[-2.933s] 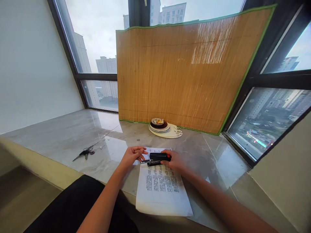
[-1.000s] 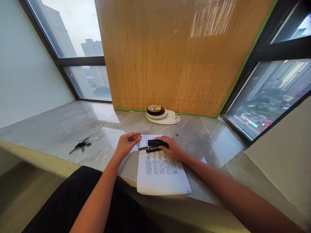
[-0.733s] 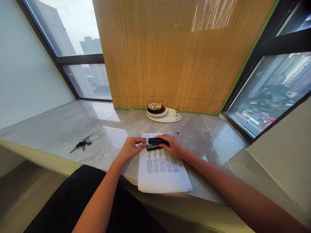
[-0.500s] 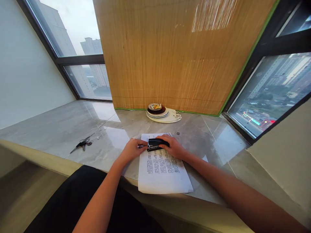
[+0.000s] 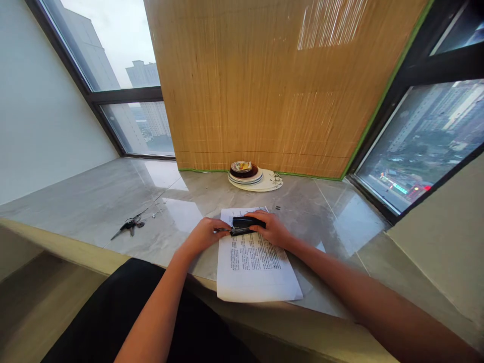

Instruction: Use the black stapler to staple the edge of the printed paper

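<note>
A black stapler (image 5: 245, 223) lies across the top of a stack of printed paper sheets (image 5: 255, 267) on the grey marble sill (image 5: 94, 196). My right hand (image 5: 273, 231) is wrapped over the stapler's right end and grips it. My left hand (image 5: 204, 235) is curled at the stapler's left end, its fingertips pinched at the thin metal strip (image 5: 221, 230) that sticks out there. The near edge of the sheets overhangs the sill's front edge.
A bunch of keys (image 5: 128, 226) lies to the left on the sill. A stack of plates (image 5: 254, 177) stands at the back against a bamboo mat (image 5: 272, 85) leaning on the window. A small staple strip (image 5: 278, 207) lies beyond the paper. My dark-clothed lap is below.
My left hand, lifted off the paper a second ago, has come back to the stapler's left end and closed on the metal strip. My right hand has stayed on the stapler.
</note>
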{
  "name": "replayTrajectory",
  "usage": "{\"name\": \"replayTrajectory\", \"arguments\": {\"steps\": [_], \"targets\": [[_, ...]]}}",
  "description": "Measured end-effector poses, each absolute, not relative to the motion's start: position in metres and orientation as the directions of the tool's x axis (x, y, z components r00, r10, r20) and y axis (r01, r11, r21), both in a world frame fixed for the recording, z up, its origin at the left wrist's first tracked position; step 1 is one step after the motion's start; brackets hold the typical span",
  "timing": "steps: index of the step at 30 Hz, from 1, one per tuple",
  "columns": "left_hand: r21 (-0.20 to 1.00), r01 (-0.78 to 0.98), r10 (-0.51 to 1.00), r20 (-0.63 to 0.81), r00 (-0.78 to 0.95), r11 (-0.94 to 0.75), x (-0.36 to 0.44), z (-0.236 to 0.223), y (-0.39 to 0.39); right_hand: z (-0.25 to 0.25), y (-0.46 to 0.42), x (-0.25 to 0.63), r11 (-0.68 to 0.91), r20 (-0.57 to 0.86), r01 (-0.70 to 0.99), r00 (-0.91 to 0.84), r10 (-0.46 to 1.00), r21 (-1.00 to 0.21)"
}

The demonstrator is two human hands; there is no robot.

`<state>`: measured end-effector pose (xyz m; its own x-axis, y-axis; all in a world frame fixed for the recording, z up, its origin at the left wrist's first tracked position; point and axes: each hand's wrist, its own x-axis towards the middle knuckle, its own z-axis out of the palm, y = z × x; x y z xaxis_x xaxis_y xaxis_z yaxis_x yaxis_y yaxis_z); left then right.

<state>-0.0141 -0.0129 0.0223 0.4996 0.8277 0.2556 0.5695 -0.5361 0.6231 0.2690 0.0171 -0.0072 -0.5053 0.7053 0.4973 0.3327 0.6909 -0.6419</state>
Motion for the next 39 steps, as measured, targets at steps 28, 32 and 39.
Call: {"name": "replayTrajectory", "arguments": {"steps": [28, 32, 39], "targets": [[0.519, 0.607, 0.795, 0.467, 0.388, -0.602, 0.012, 0.018, -0.018, 0.036, -0.003, 0.301, 0.594, 0.505, 0.26, -0.337, 0.795, -0.761], [0.394, 0.59, 0.709, 0.347, 0.614, -0.705, 0.018, 0.012, -0.02, 0.057, 0.001, 0.355, 0.602, 0.489, 0.445, -0.351, 0.798, -0.663], [0.361, 0.622, 0.717, 0.279, 0.639, -0.695, 0.021, 0.003, -0.017, 0.044, -0.008, 0.419, 0.549, 0.308, 0.539, -0.475, 0.824, -0.639]]}}
